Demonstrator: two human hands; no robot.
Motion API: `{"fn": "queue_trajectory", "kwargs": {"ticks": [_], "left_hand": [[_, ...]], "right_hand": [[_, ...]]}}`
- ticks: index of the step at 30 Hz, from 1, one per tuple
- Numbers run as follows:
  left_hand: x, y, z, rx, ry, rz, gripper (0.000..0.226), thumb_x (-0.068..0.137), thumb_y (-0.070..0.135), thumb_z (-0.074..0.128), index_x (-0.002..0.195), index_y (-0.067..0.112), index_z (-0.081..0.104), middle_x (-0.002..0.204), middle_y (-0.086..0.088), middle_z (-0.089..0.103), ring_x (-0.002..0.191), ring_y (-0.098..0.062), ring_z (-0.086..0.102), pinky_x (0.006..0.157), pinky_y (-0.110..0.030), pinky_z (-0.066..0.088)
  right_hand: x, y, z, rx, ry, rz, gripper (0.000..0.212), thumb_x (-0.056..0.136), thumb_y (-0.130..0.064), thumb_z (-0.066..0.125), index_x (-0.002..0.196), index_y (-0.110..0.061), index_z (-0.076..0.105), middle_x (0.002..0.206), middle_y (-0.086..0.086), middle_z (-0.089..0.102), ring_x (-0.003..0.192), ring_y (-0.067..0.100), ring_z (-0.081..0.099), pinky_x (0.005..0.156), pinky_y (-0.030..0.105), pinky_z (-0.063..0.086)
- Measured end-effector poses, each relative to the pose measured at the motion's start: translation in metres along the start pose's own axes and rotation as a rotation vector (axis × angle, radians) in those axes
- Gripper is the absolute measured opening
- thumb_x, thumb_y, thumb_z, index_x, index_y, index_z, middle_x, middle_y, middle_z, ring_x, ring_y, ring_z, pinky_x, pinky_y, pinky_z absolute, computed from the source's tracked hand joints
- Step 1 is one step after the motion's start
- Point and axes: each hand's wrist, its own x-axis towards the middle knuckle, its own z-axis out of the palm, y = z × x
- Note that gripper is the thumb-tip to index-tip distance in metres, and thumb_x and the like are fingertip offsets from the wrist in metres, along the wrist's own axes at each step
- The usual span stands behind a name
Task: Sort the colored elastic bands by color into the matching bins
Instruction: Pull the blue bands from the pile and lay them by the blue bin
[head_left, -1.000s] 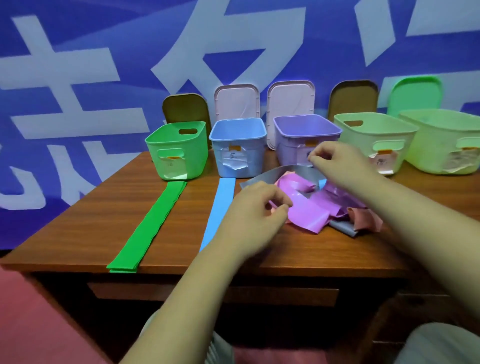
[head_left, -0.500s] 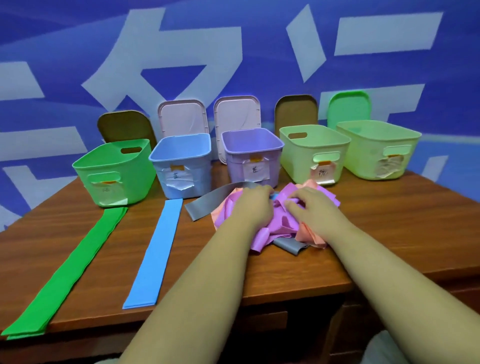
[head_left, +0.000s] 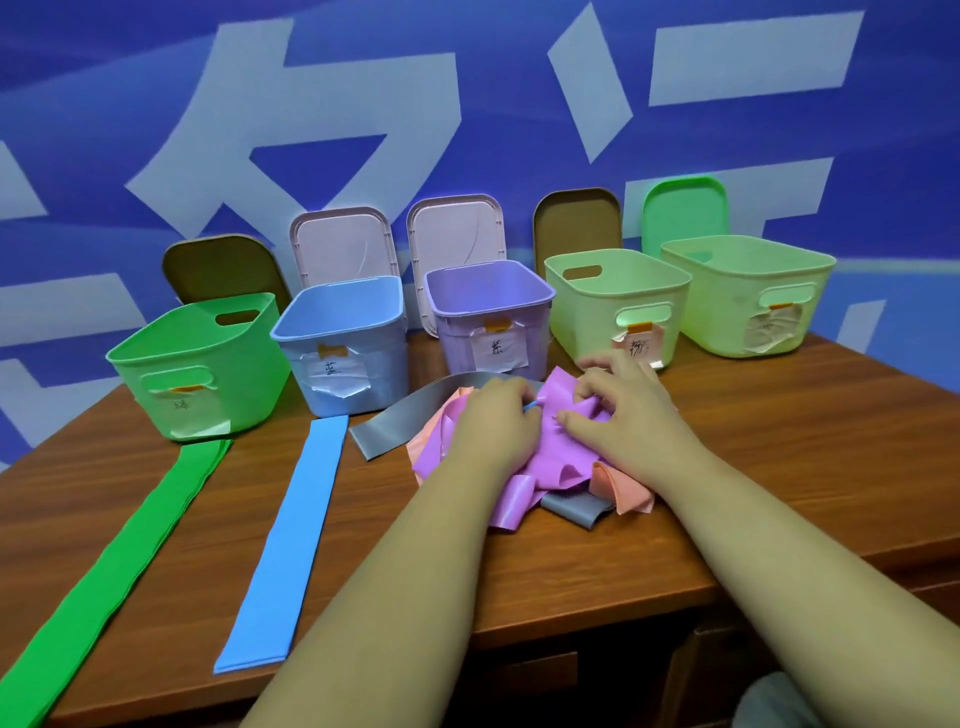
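My left hand (head_left: 493, 423) and right hand (head_left: 621, 415) meet on a tangle of bands (head_left: 558, 475), purple, orange and grey, lying on the desk (head_left: 779, 441) just before the purple bin (head_left: 488, 306). My right fingers curl and pinch the purple band (head_left: 561, 392); my left fingers curl into the tangle, gripping it. A green band (head_left: 119, 561) and a blue band (head_left: 291, 540) lie flat to the left.

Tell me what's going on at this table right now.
A person is sorting elastic bands. The left hand and right hand are both curled into the tangle of bands, purple, peach and grey, in front of the purple bin. A green band and a blue band lie flat on the table before the green bin and blue bin, not yet dropped in.
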Motion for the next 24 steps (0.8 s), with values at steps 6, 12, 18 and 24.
{"fn": "queue_trajectory", "kwargs": {"ticks": [6,12,18,24], "left_hand": [[-0.005,-0.002,-0.013,-0.196,0.064,-0.066,0.005,0.096,0.029,0.07,0.098,0.024,0.072,0.091,0.011,0.07,0.087,-0.009,0.059,0.063,-0.013,0.034],[-0.008,-0.001,-0.017,-0.288,0.098,-0.049,0.011,0.089,0.028,0.079,0.088,0.023,0.069,0.083,0.009,0.07,0.082,-0.011,0.062,0.069,-0.022,0.042],[-0.005,-0.005,-0.019,-0.419,0.093,-0.108,0.008,0.089,0.03,0.079,0.088,0.026,0.072,0.083,0.007,0.074,0.083,-0.016,0.069,0.079,-0.035,0.054],[-0.007,0.001,-0.024,-0.54,0.14,-0.089,0.009,0.093,0.029,0.077,0.088,0.024,0.071,0.087,0.011,0.073,0.08,-0.008,0.064,0.075,-0.03,0.051]], "right_hand": [[-0.004,-0.006,-0.009,0.092,-0.054,0.023,0.034,0.086,-0.02,0.067,0.113,-0.041,0.062,0.107,-0.015,0.064,0.103,0.008,0.05,0.085,0.023,0.039],[-0.001,-0.006,-0.008,0.131,0.009,0.036,0.011,0.098,-0.036,0.063,0.1,-0.039,0.073,0.098,-0.02,0.068,0.102,0.007,0.052,0.087,0.024,0.039],[-0.003,-0.006,-0.013,0.117,0.107,0.053,0.05,0.1,-0.033,0.064,0.056,-0.02,0.046,0.074,0.007,0.048,0.081,0.022,0.049,0.068,0.038,0.038],[-0.004,-0.009,-0.017,0.194,0.057,0.012,0.037,0.087,-0.017,0.08,0.06,-0.019,0.055,0.108,-0.011,0.059,0.1,0.007,0.059,0.079,0.018,0.042]]}}
